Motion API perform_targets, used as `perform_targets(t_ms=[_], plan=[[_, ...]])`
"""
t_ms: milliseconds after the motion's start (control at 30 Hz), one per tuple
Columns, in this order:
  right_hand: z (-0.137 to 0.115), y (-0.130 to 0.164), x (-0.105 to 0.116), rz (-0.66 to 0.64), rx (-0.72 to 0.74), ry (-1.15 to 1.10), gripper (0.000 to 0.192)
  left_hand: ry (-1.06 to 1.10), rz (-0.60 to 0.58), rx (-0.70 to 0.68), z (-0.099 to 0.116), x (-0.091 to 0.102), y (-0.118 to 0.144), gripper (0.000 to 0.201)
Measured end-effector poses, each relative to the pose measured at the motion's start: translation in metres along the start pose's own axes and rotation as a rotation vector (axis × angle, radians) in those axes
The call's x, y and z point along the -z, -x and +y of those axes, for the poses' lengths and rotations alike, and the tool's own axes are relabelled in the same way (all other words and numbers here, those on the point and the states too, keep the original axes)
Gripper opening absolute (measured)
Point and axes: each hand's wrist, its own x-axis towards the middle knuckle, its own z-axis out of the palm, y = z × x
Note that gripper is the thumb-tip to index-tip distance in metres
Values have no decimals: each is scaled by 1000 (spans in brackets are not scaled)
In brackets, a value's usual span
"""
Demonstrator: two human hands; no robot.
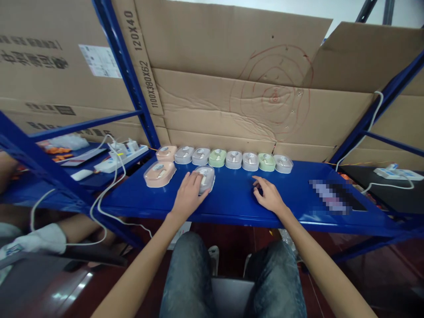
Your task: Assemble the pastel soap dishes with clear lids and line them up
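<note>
My left hand [192,191] grips a small grey container with a clear lid [208,177], fingers over its left side and top and thumb at its front edge. To the left of that hand sits a pink lidded container [159,174], with a second pink one [166,153] behind it. A row of similar containers runs along the back of the blue table, among them a green one [217,157] and a grey one [283,164] at the right end. Over the table to the right, my right hand [267,194] has its index finger out and the others loosely bent, holding nothing visible.
Cardboard [212,101] stands behind the blue table [232,201]. A blurred-out flat object [333,196] lies at the right. On the left shelf are a power strip [124,158] and loose white cables [114,187]; another person's sleeve or clothing [49,238] shows below.
</note>
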Motion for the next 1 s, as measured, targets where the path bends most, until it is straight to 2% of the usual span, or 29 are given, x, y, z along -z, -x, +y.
perform_targets(t_ms=[167, 367, 667, 833, 1000], plan=[[0, 0, -1, -4, -5, 9, 52, -114, -13, -23, -36, 17, -1, 46], [1, -1, -1, -15, -6, 22, 49, -106, 16, 27, -58, 16, 2, 49], [1, -2, 1, -33, 11, 46, 45, -140, 68, 108, -63, 10, 3, 49], [-3, -2, 1, -35, 26, 72, 42, -165, 60, 124, -64, 10, 4, 52], [-4, -4, 7, 43, 21, 149, 46, -118, 60, 136, -63, 10, 4, 52]])
